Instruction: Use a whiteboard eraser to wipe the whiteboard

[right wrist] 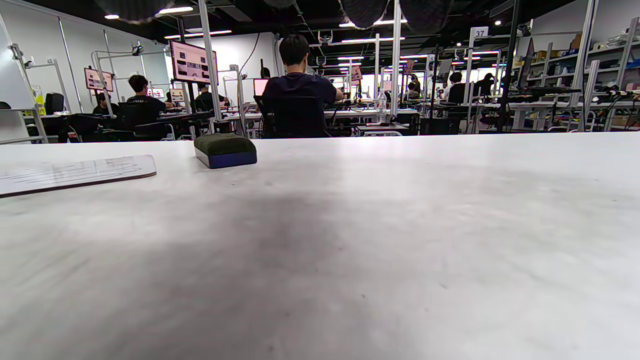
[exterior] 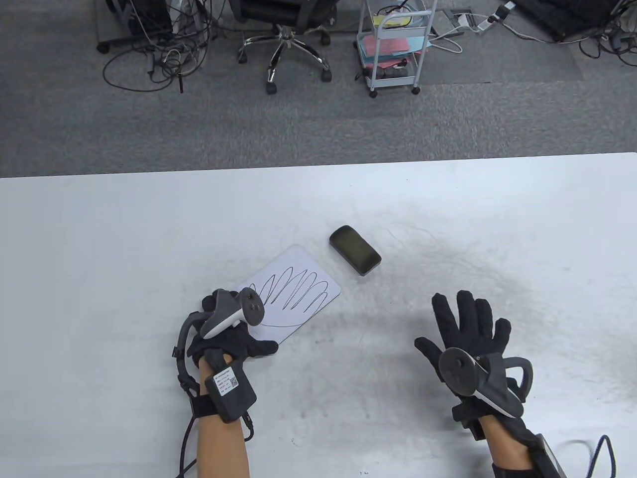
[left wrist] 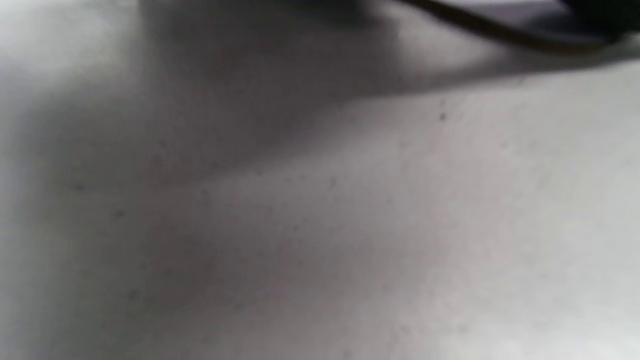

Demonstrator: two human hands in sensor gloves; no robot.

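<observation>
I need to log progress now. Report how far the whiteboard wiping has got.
Done: nothing; the whiteboard still carries its looping black scribble. In hand: the left hand rests on the board's near corner, and the right hand is open with fingers spread, holding nothing. Left: pick up the eraser lying beside the board's far edge, then wipe.

On the table [exterior: 497,209] in front of me the whiteboard [exterior: 298,289] lies flat, left of centre. The eraser [exterior: 354,250] sits on the table just beyond the board's far right corner, close beside it and not on it. My left hand [exterior: 229,331] is at the board's near left corner, over its edge. My right hand [exterior: 468,338] is well to the right of the board and nearer to me than the eraser, apart from both.
</observation>
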